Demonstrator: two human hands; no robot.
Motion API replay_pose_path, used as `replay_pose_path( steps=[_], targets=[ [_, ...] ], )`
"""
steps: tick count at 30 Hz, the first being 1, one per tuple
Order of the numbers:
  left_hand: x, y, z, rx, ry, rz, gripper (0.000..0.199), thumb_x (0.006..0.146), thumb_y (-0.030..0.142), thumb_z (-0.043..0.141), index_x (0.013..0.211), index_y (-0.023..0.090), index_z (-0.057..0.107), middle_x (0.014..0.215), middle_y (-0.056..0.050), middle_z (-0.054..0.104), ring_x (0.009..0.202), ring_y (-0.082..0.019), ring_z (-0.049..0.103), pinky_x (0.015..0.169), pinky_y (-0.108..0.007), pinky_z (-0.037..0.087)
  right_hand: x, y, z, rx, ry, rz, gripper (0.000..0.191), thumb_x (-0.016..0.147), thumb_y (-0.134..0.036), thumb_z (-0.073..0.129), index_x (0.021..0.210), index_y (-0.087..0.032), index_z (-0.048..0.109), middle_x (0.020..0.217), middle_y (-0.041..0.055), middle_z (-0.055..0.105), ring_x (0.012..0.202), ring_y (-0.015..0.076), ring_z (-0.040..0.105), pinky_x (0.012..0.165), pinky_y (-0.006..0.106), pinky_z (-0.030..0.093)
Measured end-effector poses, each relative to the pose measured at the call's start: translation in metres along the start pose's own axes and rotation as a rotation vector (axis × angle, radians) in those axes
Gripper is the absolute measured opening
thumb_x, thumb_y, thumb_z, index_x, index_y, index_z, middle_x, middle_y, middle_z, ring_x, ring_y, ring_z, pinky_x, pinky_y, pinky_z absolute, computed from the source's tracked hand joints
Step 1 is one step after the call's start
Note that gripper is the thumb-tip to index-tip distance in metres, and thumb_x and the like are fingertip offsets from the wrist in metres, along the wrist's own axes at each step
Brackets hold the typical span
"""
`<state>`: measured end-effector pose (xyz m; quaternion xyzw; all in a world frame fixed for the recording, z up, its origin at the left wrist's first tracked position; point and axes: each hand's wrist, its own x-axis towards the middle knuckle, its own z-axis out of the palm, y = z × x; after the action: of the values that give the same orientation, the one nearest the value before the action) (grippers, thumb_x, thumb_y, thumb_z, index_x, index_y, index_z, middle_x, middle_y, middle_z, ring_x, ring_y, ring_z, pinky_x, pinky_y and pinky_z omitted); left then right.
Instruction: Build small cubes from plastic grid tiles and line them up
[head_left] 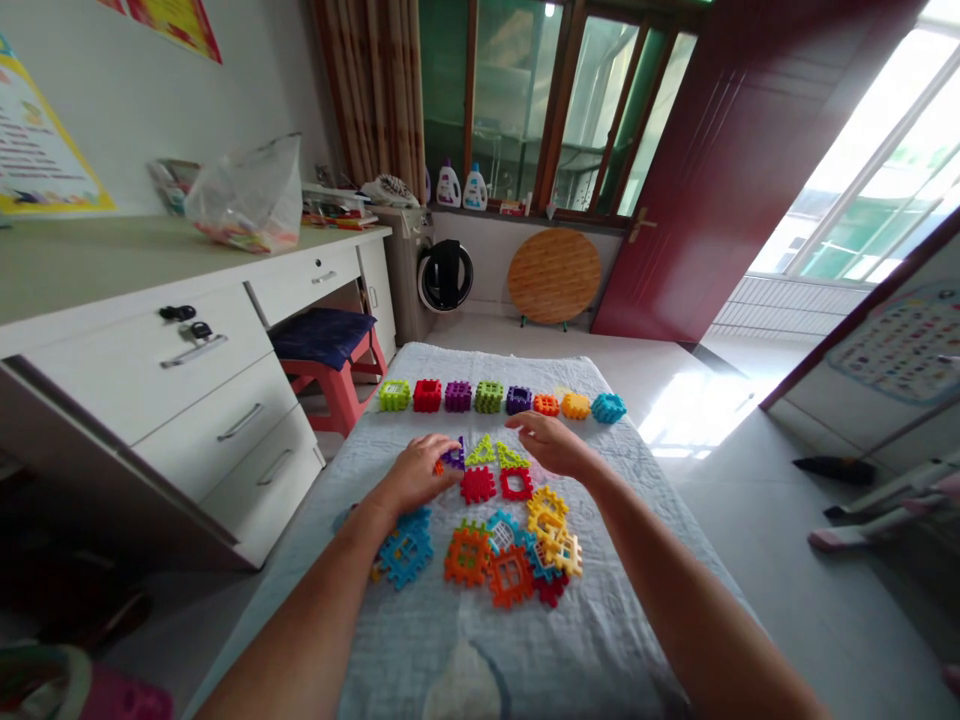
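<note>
On the cloth-covered table, my left hand (421, 472) has its fingers apart over a purple triangular piece (454, 456) and a bit of orange; whether it touches them is unclear. My right hand (549, 442) is spread just right of a green triangular piece (511, 457), with nothing in it. Another green triangle (482, 451) lies between the hands. Below are a solid red square (478, 486) and a red frame (517, 484). Nearer are orange pieces (469, 555), yellow pieces (551, 520) and, by my left forearm, blue pieces (407, 548).
Several assembled cubes, among them a red one (427, 395) and a blue one (608, 408), line the far part of the cloth (480, 365). At the left stand a drawer desk (172, 350) and a pink stool (337, 395).
</note>
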<state>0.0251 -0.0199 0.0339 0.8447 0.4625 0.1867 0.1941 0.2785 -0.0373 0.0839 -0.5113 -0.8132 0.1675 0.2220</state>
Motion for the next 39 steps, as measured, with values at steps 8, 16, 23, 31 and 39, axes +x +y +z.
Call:
replay_pose_path(
  steps=[8,16,23,31,39],
  targets=[
    [-0.002,0.007,0.006,0.130,-0.007,0.053,0.022,0.073,0.032,0.064,0.091,0.019,0.066,0.103,-0.008,0.061,0.097,-0.024,0.057,0.091,-0.034,0.043,-0.079,0.017,-0.008,-0.038,-0.251,0.145,0.038,0.071,-0.038,0.070,0.102,-0.019,0.063,0.093,0.0046,0.063,0.077,0.0157,0.059,0.068,0.027,0.045],
    [-0.001,0.003,0.009,0.120,0.045,0.054,0.020,0.074,0.030,0.062,0.091,0.019,0.064,0.100,-0.007,0.060,0.094,-0.022,0.057,0.088,-0.032,0.044,-0.077,0.014,0.015,-0.024,-0.144,0.141,0.030,0.070,-0.026,0.070,0.098,-0.019,0.061,0.098,0.0040,0.057,0.082,0.0154,0.056,0.075,0.028,0.044],
    [0.002,-0.006,0.010,0.102,0.119,0.029,0.022,0.073,0.023,0.058,0.094,0.020,0.064,0.099,-0.007,0.063,0.095,-0.022,0.058,0.090,-0.034,0.044,-0.078,0.034,0.010,-0.024,0.068,0.166,0.032,0.077,-0.031,0.066,0.106,-0.019,0.058,0.100,0.0056,0.056,0.084,0.0166,0.056,0.078,0.032,0.044],
    [0.003,-0.009,0.013,0.048,0.122,-0.013,0.023,0.073,0.023,0.057,0.095,0.021,0.065,0.099,-0.005,0.065,0.094,-0.021,0.059,0.089,-0.033,0.044,-0.092,0.022,0.010,0.003,-0.211,0.104,0.074,0.061,-0.037,0.079,0.127,-0.024,0.049,0.117,0.0085,0.049,0.106,0.0247,0.052,0.093,0.039,0.043],
    [0.003,-0.009,0.012,0.055,0.117,-0.014,0.024,0.074,0.026,0.056,0.097,0.020,0.064,0.099,-0.006,0.065,0.094,-0.021,0.060,0.088,-0.032,0.045,-0.079,0.038,0.017,-0.094,0.051,0.153,0.032,0.076,-0.012,0.057,0.107,-0.020,0.062,0.098,0.0054,0.058,0.089,0.0176,0.056,0.081,0.029,0.043]
  ],
)
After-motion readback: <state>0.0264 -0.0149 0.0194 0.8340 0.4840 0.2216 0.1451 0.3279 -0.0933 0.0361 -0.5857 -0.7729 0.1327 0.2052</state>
